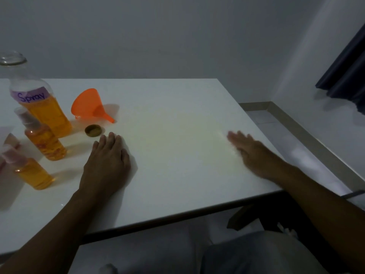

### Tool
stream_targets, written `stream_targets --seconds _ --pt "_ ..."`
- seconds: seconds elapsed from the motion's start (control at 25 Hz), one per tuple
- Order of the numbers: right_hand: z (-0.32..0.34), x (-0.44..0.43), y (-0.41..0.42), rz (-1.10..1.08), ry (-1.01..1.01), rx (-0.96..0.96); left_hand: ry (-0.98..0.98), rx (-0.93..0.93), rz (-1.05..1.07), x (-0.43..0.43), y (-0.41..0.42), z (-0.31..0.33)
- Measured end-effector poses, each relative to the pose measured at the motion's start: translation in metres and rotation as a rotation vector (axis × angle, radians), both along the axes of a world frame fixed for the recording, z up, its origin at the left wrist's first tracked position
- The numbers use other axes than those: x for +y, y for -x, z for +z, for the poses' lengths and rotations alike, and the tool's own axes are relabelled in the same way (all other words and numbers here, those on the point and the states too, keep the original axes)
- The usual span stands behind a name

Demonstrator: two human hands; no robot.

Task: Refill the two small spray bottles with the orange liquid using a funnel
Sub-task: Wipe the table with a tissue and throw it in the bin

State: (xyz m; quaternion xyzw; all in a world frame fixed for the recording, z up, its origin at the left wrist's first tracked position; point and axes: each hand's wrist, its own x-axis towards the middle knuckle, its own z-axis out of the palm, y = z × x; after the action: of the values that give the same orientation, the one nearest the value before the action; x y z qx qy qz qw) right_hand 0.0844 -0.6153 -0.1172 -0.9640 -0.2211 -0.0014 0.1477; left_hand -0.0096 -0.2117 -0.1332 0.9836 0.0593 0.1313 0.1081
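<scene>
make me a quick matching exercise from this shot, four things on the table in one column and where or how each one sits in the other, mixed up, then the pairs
Things
1. funnel
2. gold cap
3. large bottle labelled Spray
4. left hand

States
A. upright with an open mouth, part full of orange liquid
B. lying on its side, spout toward the table's middle
C. flat on the table, palm down, holding nothing
D. off its bottle, open side up, between the funnel and the left hand

Pairs: 1-B, 2-D, 3-A, 4-C
</scene>
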Motion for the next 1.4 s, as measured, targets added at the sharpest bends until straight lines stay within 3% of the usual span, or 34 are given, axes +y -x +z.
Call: stream_targets --seconds 0.08,0.16,0.24,0.32,0.44,0.52,0.72,0.88,1.0,1.12,1.24,1.32,1.4 --pt "0.002 0.014 -0.03 -0.301 0.013 0.024 0.009 0.004 0.004 -0.002 0.0 0.0" --pt "0.003 0.069 -0.048 -0.375 -0.006 -0.001 0.018 0.002 0.008 -0.002 0.0 0.001" --pt "0.0 0.136 -0.043 -0.2 -0.058 0.017 0.02 0.005 0.007 -0.002 0.001 0.001" --pt "-0.005 0.183 -0.01 0.131 0.011 0.068 0.024 0.01 0.004 -0.001 0.001 0.001" --pt "0.002 0.167 0.051 0.585 -0.003 0.031 0.026 0.005 0.001 0.001 -0.001 0.002" --pt "0.005 0.119 0.062 0.708 -0.018 0.029 0.004 -0.014 -0.005 0.0 -0.001 0.0" --pt "0.006 0.029 0.013 0.202 -0.02 0.014 -0.01 -0.011 0.009 -0.002 -0.002 -0.002" --pt "0.01 0.091 -0.059 -0.349 -0.025 0.015 0.001 -0.011 0.021 -0.003 -0.001 -0.003" --pt "0.006 0.18 -0.078 -0.292 -0.023 -0.002 0.005 -0.024 0.022 -0.001 -0.002 -0.004" --pt "0.0 0.252 -0.031 0.085 0.059 -0.007 0.002 -0.031 0.015 0.002 -0.003 -0.004" --pt "-0.001 0.23 0.016 0.438 0.055 -0.055 0.005 -0.028 0.008 0.003 -0.004 -0.004" --pt "0.001 0.18 0.006 0.447 0.106 -0.072 0.013 -0.03 0.007 0.003 -0.003 -0.003" --pt "0.002 0.128 -0.028 0.186 0.138 -0.046 0.011 -0.023 0.007 0.0 -0.002 -0.001"
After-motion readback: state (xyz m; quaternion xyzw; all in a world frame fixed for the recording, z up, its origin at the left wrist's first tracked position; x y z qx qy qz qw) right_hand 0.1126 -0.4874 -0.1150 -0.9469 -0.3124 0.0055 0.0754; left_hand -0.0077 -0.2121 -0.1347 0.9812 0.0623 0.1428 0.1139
